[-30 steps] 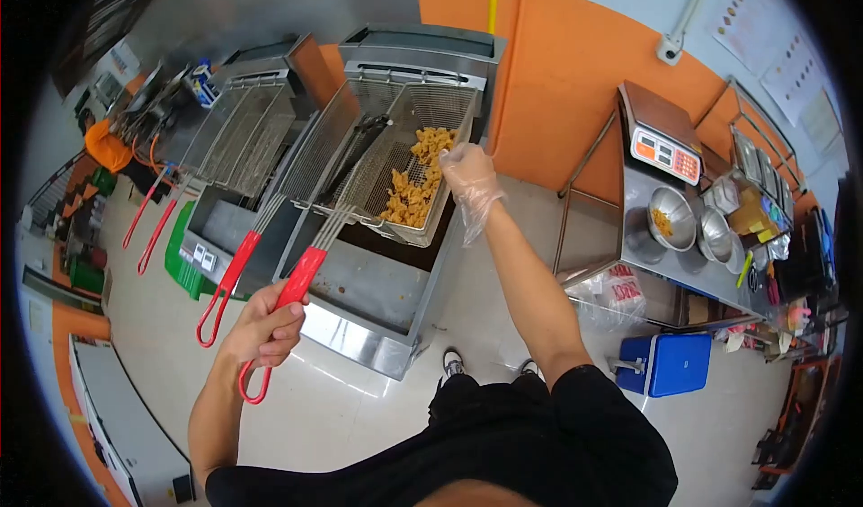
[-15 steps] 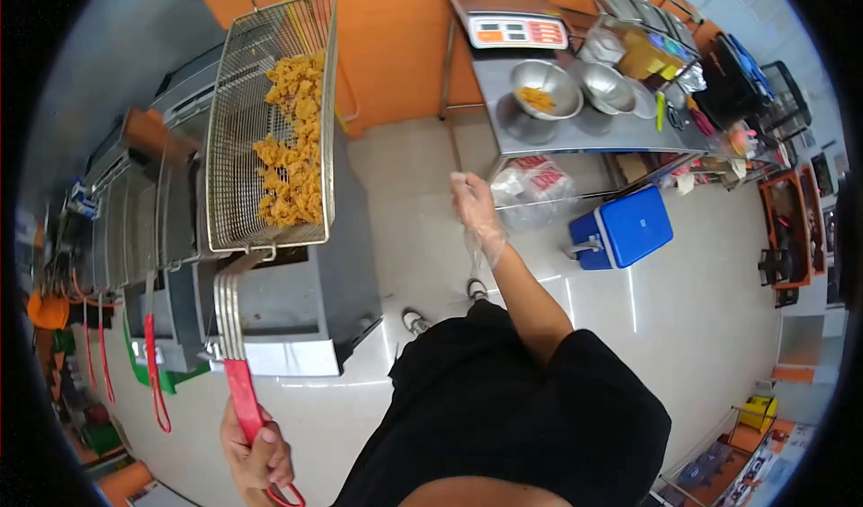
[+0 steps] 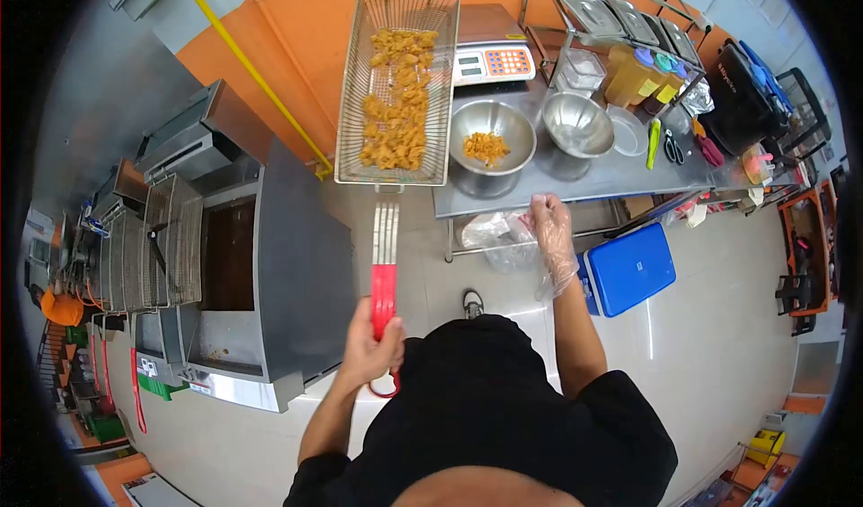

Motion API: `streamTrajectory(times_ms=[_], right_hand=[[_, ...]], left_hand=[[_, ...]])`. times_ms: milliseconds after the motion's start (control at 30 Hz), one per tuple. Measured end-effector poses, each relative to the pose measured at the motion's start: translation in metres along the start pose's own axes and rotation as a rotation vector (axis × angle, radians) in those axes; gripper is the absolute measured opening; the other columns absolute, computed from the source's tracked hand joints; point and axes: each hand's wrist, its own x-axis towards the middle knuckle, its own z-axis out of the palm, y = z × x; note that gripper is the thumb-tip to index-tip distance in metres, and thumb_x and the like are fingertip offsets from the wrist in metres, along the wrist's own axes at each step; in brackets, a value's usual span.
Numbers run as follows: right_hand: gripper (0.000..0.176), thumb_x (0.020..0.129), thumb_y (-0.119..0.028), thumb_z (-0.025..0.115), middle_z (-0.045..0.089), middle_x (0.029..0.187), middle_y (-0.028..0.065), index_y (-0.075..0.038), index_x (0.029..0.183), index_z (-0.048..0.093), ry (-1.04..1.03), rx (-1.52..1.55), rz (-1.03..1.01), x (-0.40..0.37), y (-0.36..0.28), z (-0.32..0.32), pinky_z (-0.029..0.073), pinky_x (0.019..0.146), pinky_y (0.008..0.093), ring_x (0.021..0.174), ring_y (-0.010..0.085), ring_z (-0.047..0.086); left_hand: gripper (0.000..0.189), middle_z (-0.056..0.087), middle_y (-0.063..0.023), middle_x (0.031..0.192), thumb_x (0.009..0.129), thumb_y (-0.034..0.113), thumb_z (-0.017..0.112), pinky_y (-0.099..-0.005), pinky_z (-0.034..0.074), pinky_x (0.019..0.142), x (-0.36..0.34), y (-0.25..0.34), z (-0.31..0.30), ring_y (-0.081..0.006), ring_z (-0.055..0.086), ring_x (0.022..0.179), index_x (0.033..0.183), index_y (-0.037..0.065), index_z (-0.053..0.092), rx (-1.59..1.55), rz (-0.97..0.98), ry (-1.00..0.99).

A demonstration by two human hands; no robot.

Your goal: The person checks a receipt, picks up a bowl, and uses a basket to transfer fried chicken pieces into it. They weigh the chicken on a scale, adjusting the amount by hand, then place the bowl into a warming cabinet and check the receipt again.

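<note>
Fry basket (image 3: 352, 93) full of golden fried pieces (image 3: 395, 120), held level in air, just left of steel bowl (image 3: 492, 138). Left hand (image 3: 373, 350) clenched round red handle (image 3: 384, 296), well below bowl. Right hand (image 3: 550, 233) gloved, fingers loose, empty, below-right of bowl. Looks like carry step, from fryer (image 3: 297, 273) far left of bowl. Next move likely calls for swinging basket over bowl and tipping slowly.

Busy counter (image 3: 593, 179), open floor (image 3: 418, 264)
Basket (image 3: 360, 57), bowls (image 3: 580, 122) and scale (image 3: 490, 62) block the counter (little bare steel); floor between fryer (image 3: 297, 273) and cooler (image 3: 629, 269) lies open.
</note>
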Motion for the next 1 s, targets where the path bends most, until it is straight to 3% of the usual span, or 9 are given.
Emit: streamTrajectory(times_ms=[167,267,333,367,433,533,600,700,1000], right_hand=[[0.053,0.096,-0.048,0.057,0.067,0.101,0.0222,0.002,0.110,0.066,-0.186,-0.266,-0.334,0.127,-0.107,-0.008,0.047,0.087,0.0417,0.100,0.0328,0.063],[0.049,0.095,-0.046,0.058,0.068,0.107,0.0220,0.001,0.107,0.067,-0.126,-0.297,-0.455,0.194,-0.142,0.014,0.048,0.087,0.0440,0.102,0.0385,0.064],[0.043,0.093,-0.040,0.059,0.069,0.105,0.0230,0.001,0.102,0.067,-0.146,-0.689,-0.489,0.217,-0.135,0.012,0.049,0.087,0.0457,0.101,0.0422,0.062],[0.038,0.091,-0.036,0.062,0.069,0.097,0.0245,0.001,0.096,0.066,0.001,-0.708,-0.727,0.207,-0.106,0.004,0.051,0.084,0.0460,0.095,0.0434,0.064],[0.038,0.090,-0.035,0.064,0.068,0.091,0.0269,0.002,0.097,0.066,0.274,-0.743,-0.652,0.171,-0.066,-0.004,0.052,0.081,0.0461,0.088,0.0437,0.065],[0.038,0.090,-0.032,0.067,0.069,0.091,0.0238,0.005,0.101,0.062,0.139,-0.832,-0.257,0.147,0.004,-0.010,0.056,0.069,0.0439,0.083,0.0373,0.068],[0.034,0.092,-0.022,0.063,0.067,0.101,0.0226,0.006,0.110,0.056,-0.013,-0.183,0.432,0.129,-0.012,0.008,0.060,0.060,0.0397,0.086,0.0319,0.070],[0.033,0.092,-0.010,0.054,0.062,0.112,0.0230,0.007,0.120,0.050,-0.044,0.340,0.540,0.159,0.070,0.024,0.063,0.054,0.0368,0.088,0.0309,0.070],[0.047,0.081,0.001,0.049,0.066,0.100,0.0207,0.009,0.126,0.045,0.026,0.307,0.429,0.021,-0.003,-0.067,0.062,0.051,0.0351,0.074,0.0291,0.071]], left_hand=[[0.017,0.044,0.0000,0.063,0.102,0.008,0.051,-0.0272,0.041,0.037,0.069,-0.035,0.062,-0.0072,0.044,0.043,0.111,0.007,0.036,0.030,0.044,-0.029],[0.018,0.046,-0.0001,0.064,0.101,0.008,0.052,-0.0271,0.041,0.037,0.089,-0.036,0.075,-0.0069,0.044,0.044,0.111,0.007,0.036,0.055,0.094,-0.057],[0.019,0.046,-0.0006,0.064,0.101,0.007,0.052,-0.0270,0.041,0.037,0.097,-0.023,0.087,-0.0068,0.045,0.044,0.111,0.006,0.036,-0.025,0.149,-0.003],[0.019,0.046,-0.0006,0.064,0.101,0.007,0.052,-0.0270,0.041,0.037,0.099,-0.023,0.089,-0.0068,0.045,0.044,0.111,0.006,0.036,-0.023,0.145,-0.010],[0.019,0.046,-0.0009,0.064,0.101,0.007,0.051,-0.0267,0.041,0.037,0.106,-0.025,0.091,-0.0072,0.045,0.043,0.113,0.006,0.036,-0.034,0.186,0.030],[0.019,0.045,-0.0009,0.063,0.101,0.007,0.051,-0.0268,0.040,0.036,0.102,-0.009,0.094,-0.0077,0.045,0.042,0.113,0.006,0.036,-0.074,0.136,0.119],[0.018,0.044,-0.0007,0.062,0.101,0.010,0.052,-0.0251,0.040,0.034,0.093,0.004,0.084,-0.0070,0.043,0.040,0.110,0.007,0.036,-0.049,0.133,0.161],[0.017,0.041,0.0000,0.058,0.101,0.008,0.050,-0.0270,0.039,0.033,0.077,0.023,0.079,-0.0072,0.040,0.038,0.108,0.007,0.035,-0.036,0.041,0.214],[0.015,0.042,-0.0020,0.058,0.102,0.008,0.050,-0.0273,0.039,0.032,0.023,0.028,0.069,-0.0085,0.039,0.036,0.106,0.007,0.035,-0.028,-0.164,0.158]])
